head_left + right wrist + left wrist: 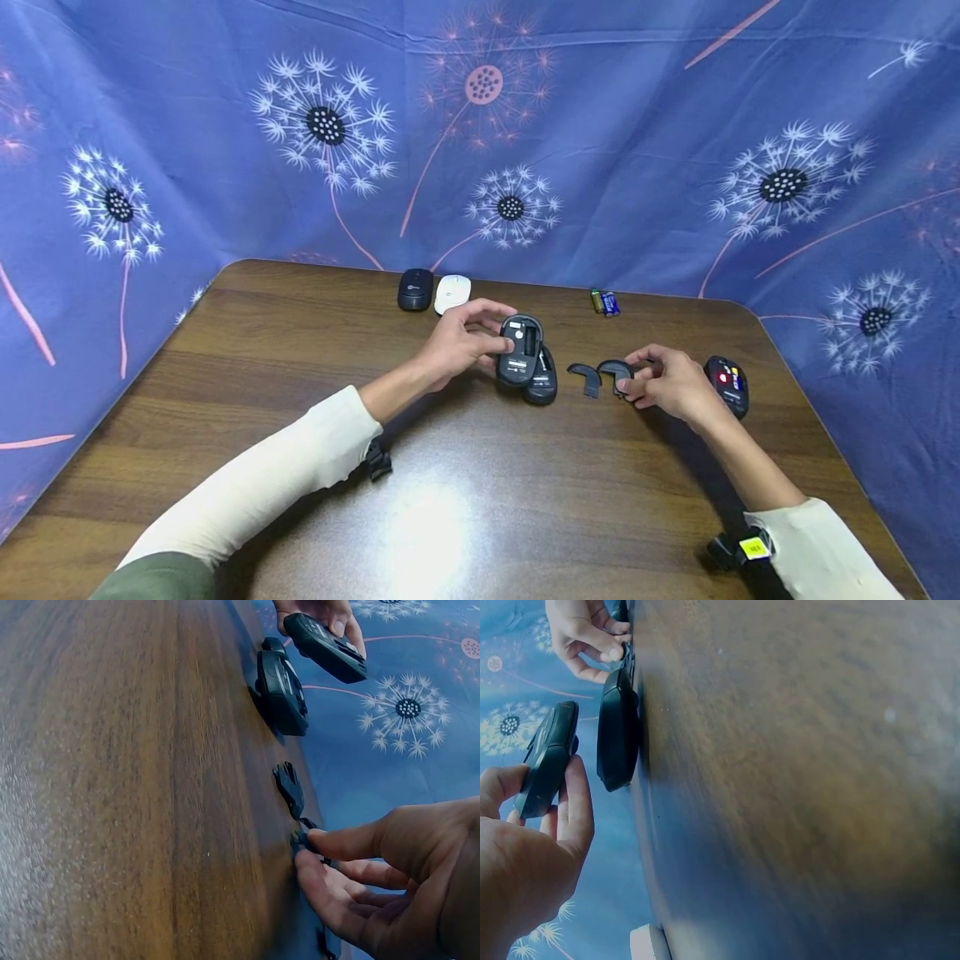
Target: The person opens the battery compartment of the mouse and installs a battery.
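Note:
My left hand [461, 342] grips a black computer mouse [519, 367] between thumb and fingers, its underside with an open battery bay facing me. In the left wrist view that mouse [549, 761] is lifted off the table. A second black mouse [542, 385] lies bottom up on the wood, partly hidden behind the first in the head view. My right hand [667, 383] pinches a curved black battery cover [615, 368] with thumb and fingertips, low at the tabletop. Just left of it lies another such cover [587, 378].
Right of my right hand, a black mouse [727, 385] lies underside up. Batteries [605, 302] sit near the back edge. A black mouse [415, 289] and a white mouse [453, 292] stand at the back of the wooden table [570, 500], before a blue patterned cloth [600, 167].

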Tool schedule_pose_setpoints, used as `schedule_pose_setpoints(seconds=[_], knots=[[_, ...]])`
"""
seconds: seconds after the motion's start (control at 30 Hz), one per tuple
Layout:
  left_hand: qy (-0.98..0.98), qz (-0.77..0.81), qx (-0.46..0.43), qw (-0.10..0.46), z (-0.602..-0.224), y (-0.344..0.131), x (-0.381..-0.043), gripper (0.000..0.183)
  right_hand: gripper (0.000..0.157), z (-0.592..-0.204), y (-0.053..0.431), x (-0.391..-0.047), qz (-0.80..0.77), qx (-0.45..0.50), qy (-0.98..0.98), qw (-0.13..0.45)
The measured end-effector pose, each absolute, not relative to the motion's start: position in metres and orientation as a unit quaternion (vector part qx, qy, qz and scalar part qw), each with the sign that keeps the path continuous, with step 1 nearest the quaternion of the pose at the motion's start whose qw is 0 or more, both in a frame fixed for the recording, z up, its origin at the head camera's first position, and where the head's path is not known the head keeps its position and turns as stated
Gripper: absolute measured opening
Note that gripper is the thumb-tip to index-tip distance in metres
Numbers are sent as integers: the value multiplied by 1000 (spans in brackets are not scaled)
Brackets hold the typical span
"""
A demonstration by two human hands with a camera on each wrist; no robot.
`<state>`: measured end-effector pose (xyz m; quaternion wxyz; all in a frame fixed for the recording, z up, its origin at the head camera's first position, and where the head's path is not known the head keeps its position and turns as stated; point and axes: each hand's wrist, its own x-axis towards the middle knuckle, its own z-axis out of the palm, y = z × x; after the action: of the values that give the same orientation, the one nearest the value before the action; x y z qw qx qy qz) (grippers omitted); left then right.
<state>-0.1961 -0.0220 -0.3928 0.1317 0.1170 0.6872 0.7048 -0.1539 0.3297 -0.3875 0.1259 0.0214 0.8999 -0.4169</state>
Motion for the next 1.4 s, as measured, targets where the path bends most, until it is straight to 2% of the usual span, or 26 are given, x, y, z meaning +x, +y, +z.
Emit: schedule_pose_setpoints(seconds=[0.3, 0.63, 1.03, 1.23, 1.4], knots=[[687, 705, 115, 133, -396, -22, -199, 56, 50, -383, 327, -156, -326, 19, 938, 115], [680, 713, 104, 136, -399, -21, -196, 54, 45, -384, 328, -159, -299, 6, 947, 115], [692, 700, 113, 136, -396, -21, -199, 54, 50, -382, 329, -161, -351, 22, 925, 147], [689, 701, 114, 142, -395, -21, -199, 54, 47, -380, 331, -162, -369, 22, 916, 159], [687, 704, 112, 141, -395, -22, -199, 54, 43, -377, 333, -166, -370, 11, 917, 149]])
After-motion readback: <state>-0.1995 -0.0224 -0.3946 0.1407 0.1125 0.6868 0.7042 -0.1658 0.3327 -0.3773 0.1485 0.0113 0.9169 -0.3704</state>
